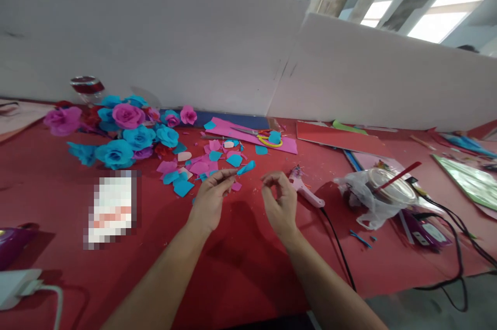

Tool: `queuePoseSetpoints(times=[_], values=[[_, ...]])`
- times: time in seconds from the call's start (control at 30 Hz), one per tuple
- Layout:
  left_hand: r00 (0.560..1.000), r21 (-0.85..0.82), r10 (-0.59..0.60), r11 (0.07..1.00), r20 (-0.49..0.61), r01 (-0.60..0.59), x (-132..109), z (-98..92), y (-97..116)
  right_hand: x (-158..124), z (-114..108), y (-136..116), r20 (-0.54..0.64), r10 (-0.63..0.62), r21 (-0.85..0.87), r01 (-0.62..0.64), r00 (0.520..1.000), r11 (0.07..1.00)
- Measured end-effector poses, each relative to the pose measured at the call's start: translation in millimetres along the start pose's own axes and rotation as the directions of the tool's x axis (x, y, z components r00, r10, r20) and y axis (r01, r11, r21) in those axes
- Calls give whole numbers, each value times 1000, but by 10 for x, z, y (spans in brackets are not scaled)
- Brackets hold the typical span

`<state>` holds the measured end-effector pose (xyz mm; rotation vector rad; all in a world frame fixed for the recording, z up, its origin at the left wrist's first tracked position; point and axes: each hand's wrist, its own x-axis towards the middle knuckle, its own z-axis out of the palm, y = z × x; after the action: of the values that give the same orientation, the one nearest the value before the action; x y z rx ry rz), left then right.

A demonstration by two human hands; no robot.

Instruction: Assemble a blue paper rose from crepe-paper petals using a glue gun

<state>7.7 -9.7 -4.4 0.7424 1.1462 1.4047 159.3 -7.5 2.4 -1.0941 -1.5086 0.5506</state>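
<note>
My left hand [212, 194] pinches a small blue paper petal [246, 167] that sticks out to the right of its fingertips, above the red tabletop [240, 263]. A little to the right, my right hand [278, 196] has its fingers curled into a pinch; what they hold, if anything, is too small to see. Loose blue and pink petal pieces [202, 164] lie scattered just beyond both hands. A pink glue gun [306, 191] lies right of my right hand, its black cord running toward me.
A pile of blue and pink paper roses [124, 131] sits at the back left. Scissors with yellow handles [262, 136] lie on a pink sheet. A lidded tub in a plastic bag [382, 190], cables and coloured sheets are on the right. White partition boards [194, 45] stand behind.
</note>
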Motion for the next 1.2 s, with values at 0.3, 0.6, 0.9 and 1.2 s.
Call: queuePoseSetpoints(times=[0.3,0.6,0.9,1.2], values=[[999,-208,48,977,23,-43,-137,197,-115,-38,225,56,198,264,437,-326,944,838],[999,-181,-4,983,51,14,-148,237,-215,-39,210,7,113,274,251,-294,955,922],[999,-224,-30,974,-41,20,-87,169,-107,-65,186,57,29,202,111,-204,979,973],[998,-230,24,973,-54,-36,-85,157,-70,-114,230,80,65,49,81,-54,997,995]])
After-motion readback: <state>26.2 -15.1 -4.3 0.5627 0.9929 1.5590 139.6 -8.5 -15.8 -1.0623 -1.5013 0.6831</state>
